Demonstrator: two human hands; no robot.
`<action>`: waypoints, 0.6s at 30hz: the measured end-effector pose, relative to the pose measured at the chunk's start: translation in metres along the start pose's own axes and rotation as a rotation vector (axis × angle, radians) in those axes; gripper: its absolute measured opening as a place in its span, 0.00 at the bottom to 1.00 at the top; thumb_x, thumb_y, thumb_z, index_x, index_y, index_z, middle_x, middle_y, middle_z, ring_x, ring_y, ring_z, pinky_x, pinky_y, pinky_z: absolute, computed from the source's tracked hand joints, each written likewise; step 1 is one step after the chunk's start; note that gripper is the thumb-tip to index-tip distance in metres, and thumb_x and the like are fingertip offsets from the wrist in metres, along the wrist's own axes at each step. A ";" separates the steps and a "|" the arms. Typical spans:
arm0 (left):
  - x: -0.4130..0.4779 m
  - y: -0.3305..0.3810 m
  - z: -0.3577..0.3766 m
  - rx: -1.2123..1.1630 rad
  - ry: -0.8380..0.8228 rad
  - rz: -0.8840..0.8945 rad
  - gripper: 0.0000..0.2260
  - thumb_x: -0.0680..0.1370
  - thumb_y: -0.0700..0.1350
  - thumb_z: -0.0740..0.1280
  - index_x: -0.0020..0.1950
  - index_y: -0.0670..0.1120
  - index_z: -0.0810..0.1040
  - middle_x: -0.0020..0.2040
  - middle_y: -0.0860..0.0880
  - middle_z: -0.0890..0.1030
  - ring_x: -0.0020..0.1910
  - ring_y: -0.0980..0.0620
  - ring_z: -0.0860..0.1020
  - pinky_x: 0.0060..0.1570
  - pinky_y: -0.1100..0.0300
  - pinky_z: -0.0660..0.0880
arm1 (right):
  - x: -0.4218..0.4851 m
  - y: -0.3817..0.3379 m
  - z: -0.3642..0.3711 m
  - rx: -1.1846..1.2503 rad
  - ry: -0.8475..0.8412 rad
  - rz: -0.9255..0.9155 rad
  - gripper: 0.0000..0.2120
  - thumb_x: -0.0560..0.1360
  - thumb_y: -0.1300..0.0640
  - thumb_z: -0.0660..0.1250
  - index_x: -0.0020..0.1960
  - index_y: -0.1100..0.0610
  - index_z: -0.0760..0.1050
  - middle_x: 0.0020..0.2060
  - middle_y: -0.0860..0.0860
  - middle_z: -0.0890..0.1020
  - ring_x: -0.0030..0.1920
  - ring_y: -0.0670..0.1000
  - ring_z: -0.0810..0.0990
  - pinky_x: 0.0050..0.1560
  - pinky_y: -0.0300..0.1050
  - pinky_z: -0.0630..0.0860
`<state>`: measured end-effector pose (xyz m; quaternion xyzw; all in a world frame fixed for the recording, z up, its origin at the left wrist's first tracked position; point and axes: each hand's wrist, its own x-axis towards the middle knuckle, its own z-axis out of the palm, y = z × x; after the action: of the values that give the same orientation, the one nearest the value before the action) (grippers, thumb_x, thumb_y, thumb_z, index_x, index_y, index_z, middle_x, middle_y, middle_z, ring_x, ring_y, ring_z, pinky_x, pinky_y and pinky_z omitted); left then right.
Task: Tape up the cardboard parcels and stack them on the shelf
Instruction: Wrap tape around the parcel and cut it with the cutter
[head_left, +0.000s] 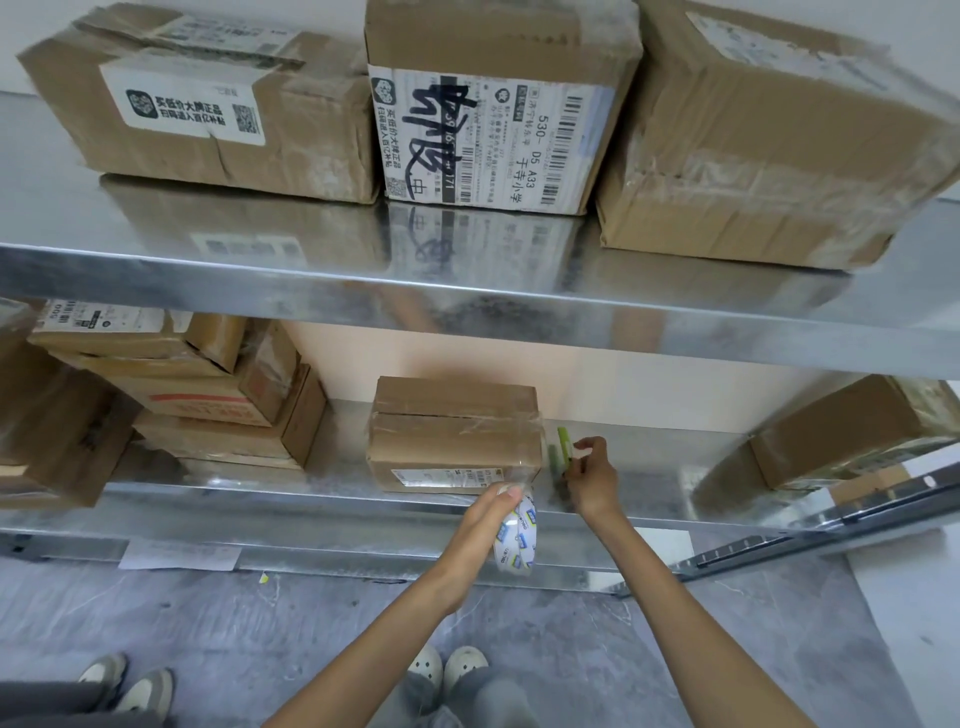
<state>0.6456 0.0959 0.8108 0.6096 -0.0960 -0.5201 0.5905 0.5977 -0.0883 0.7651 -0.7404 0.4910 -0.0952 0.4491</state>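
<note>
Left hand (485, 522) gripped a glossy tape roll (517, 540); right hand (592, 480), at two o'clock, pinched a slim green tool (563, 449).

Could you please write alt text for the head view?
A person's left hand grips a tape roll with tape running to a cardboard parcel on the lower metal shelf, while the right hand holds a green cutter beside it. More parcels sit on both shelves.

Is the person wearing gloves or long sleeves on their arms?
No gloves and no sleeves in view: both forearms are bare. The left hand and the right hand are uncovered, and neither wrist has a watch or band.
</note>
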 end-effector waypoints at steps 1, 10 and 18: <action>0.002 -0.002 -0.001 -0.001 0.005 -0.002 0.22 0.65 0.67 0.65 0.50 0.54 0.77 0.47 0.52 0.80 0.46 0.53 0.79 0.51 0.57 0.73 | -0.001 -0.002 -0.001 0.077 -0.044 0.050 0.11 0.78 0.67 0.53 0.58 0.55 0.64 0.35 0.57 0.74 0.31 0.55 0.73 0.24 0.38 0.68; -0.002 0.007 0.001 0.025 0.011 -0.022 0.33 0.62 0.70 0.64 0.60 0.52 0.75 0.56 0.53 0.80 0.52 0.54 0.80 0.61 0.53 0.72 | -0.006 -0.030 -0.018 0.559 -0.162 0.178 0.16 0.81 0.52 0.57 0.46 0.60 0.78 0.31 0.52 0.72 0.27 0.49 0.64 0.28 0.41 0.62; 0.002 0.005 0.005 -0.015 0.037 -0.042 0.23 0.68 0.66 0.62 0.57 0.55 0.76 0.58 0.49 0.81 0.56 0.50 0.80 0.59 0.54 0.73 | -0.018 -0.057 -0.043 0.790 -0.100 -0.048 0.17 0.83 0.59 0.51 0.43 0.61 0.74 0.30 0.54 0.67 0.29 0.49 0.64 0.26 0.37 0.62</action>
<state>0.6445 0.0899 0.8148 0.6167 -0.0681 -0.5217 0.5856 0.6004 -0.0921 0.8381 -0.5256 0.3766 -0.2512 0.7203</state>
